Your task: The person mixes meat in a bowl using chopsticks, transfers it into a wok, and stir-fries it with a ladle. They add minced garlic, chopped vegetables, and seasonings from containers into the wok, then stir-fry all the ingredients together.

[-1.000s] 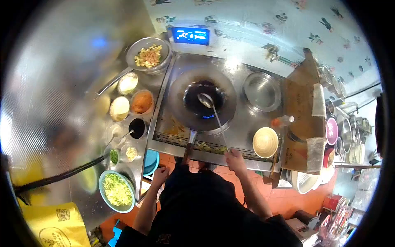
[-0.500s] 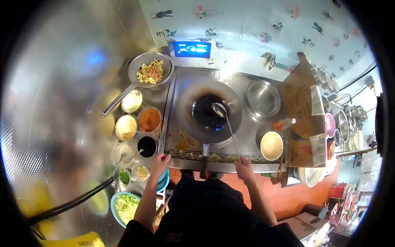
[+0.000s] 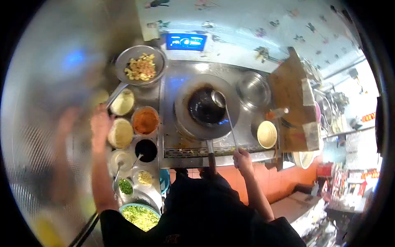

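My left hand, slightly blurred, is closed around the handle end of a strainer. Pieces of yellowish and brown cooked food lie in the strainer, which rests over a metal bowl at the back left. My right hand grips the long handle of a ladle. The ladle's bowl sits inside a wok, at the right side of some dark liquid. The wok's handle points towards me, with neither hand on it.
Left of the stove stand tubs of orange-red powder, dark sauce, chopped green herbs and shredded greens. To the right are a metal basin, a pale bowl and a cardboard screen.
My left hand has moved from the stove's front edge up and left to the strainer handle and taken hold of it. My right hand still holds the ladle in the wok. The view has shifted.
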The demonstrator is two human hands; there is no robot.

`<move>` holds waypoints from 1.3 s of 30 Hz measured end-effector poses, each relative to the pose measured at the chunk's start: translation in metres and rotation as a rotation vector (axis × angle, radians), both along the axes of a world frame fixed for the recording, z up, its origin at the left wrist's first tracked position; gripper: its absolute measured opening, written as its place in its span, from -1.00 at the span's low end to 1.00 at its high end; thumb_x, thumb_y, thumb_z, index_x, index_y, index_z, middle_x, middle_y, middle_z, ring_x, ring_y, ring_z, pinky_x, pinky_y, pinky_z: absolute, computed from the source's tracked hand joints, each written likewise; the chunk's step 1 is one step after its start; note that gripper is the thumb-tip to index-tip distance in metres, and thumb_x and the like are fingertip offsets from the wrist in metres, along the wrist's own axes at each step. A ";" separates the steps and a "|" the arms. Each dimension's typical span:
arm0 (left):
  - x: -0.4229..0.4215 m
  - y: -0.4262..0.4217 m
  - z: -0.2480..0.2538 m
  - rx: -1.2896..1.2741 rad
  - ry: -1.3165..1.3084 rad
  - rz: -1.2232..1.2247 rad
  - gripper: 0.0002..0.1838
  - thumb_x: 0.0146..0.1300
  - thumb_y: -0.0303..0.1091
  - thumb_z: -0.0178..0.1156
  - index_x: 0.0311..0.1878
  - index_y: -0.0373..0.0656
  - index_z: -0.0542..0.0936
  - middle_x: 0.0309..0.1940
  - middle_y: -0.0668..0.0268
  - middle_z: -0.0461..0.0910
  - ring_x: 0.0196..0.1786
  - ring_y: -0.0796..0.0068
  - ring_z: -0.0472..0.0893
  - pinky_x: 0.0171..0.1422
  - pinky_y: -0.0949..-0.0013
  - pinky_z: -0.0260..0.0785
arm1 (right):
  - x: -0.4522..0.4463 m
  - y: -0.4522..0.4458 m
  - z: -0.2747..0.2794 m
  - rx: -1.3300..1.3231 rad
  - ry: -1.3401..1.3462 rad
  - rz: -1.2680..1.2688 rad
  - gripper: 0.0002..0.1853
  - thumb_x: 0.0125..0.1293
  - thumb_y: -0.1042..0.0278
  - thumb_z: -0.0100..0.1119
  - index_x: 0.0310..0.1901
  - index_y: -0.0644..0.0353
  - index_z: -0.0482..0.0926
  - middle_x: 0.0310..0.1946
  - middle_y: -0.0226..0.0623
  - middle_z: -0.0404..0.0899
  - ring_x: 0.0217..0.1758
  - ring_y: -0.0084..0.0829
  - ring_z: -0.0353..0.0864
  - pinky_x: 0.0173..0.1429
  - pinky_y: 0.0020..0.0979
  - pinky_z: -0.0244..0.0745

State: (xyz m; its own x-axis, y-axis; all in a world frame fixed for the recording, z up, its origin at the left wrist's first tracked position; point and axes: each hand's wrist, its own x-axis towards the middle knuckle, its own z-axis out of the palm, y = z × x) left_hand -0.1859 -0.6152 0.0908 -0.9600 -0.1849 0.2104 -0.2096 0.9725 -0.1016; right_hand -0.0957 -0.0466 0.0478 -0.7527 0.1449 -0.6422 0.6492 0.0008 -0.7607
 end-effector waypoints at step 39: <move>-0.021 -0.047 0.018 1.599 -0.338 0.302 -0.83 0.08 -0.57 0.25 -0.24 -0.23 0.50 -0.65 0.34 0.48 -0.72 0.53 0.43 -0.69 0.43 0.23 | 0.015 -0.044 -0.014 0.343 0.228 0.125 -0.56 0.48 0.39 -0.02 0.35 0.24 0.44 -0.63 -0.57 0.24 -0.62 -0.71 0.22 -0.57 -0.49 0.17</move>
State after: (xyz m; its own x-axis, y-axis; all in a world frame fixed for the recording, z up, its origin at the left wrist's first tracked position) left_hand -0.2069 -0.6623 0.1085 -0.8119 -0.1702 -0.5585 -0.5746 0.0637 0.8159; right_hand -0.0805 -0.0907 0.0339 -0.8952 0.2195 -0.3878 0.4431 0.3469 -0.8266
